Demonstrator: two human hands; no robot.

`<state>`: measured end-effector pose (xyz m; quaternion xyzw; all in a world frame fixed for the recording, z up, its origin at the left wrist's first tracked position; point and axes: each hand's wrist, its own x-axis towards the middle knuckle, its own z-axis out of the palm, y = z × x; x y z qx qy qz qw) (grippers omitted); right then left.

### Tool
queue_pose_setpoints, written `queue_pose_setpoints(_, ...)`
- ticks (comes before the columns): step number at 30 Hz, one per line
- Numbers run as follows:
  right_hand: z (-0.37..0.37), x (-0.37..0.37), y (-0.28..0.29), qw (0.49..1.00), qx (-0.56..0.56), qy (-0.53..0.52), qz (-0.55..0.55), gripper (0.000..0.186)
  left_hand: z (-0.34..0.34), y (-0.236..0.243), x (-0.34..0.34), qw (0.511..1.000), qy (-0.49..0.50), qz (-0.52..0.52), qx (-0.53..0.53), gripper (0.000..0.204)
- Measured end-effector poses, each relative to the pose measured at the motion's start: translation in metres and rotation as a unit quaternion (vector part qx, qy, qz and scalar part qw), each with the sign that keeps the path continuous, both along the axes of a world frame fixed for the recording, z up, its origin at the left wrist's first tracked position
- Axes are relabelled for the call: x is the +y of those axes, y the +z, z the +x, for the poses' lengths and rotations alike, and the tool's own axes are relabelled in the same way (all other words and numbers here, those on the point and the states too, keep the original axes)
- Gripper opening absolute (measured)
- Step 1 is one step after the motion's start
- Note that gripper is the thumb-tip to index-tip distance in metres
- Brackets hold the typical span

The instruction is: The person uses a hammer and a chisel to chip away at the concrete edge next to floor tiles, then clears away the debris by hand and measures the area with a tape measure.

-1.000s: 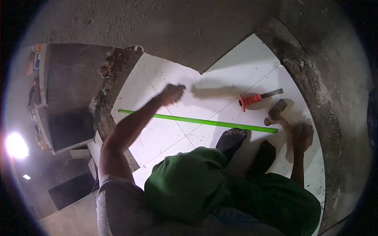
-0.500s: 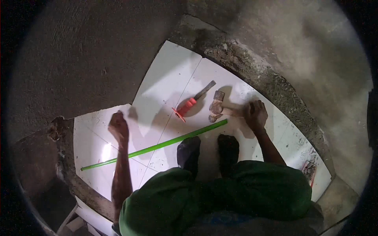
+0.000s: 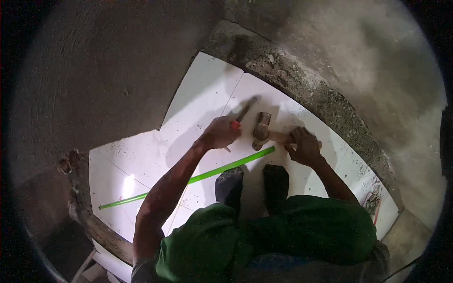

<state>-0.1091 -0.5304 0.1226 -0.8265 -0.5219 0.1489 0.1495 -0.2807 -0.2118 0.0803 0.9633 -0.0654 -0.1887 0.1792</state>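
Note:
My left hand point(image 3: 219, 133) is closed round the red-handled chisel point(image 3: 245, 111), whose flat steel blade points away from me over the white tiles point(image 3: 188, 104). My right hand point(image 3: 303, 147) grips the wooden handle of a hammer point(image 3: 262, 127); the hammer head lies just right of the chisel. A long green strip point(image 3: 224, 166) lies slantwise across the tiles, below both tools and above my two feet in dark socks point(image 3: 229, 184).
Rough rubble and mortar point(image 3: 325, 99) border the tiles on the right, beside a grey concrete surface point(image 3: 387, 70). Dark rough floor point(image 3: 104, 70) lies at upper left, offcuts point(image 3: 94, 273) at lower left. A red-edged object point(image 3: 370, 205) I cannot make out sits at right.
The view has swung right and down. My left hand has moved rightward onto the chisel and closed on it. My right hand stays on the hammer handle.

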Motion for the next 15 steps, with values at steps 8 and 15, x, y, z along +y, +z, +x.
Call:
queue_pose_setpoints(8, -0.007, 0.020, 0.017, 0.986, 0.095, -0.076, -0.113, 0.031, 0.094, 0.052, 0.080, 0.719, 0.430, -0.534, 0.117, 0.042)
queue_pose_setpoints(15, 0.036, 0.058, 0.050, 0.945, 0.260, -0.197, 0.041, 0.037, 0.198, -0.025, 0.108, 0.805, 0.345, -0.478, 0.072, 0.030)
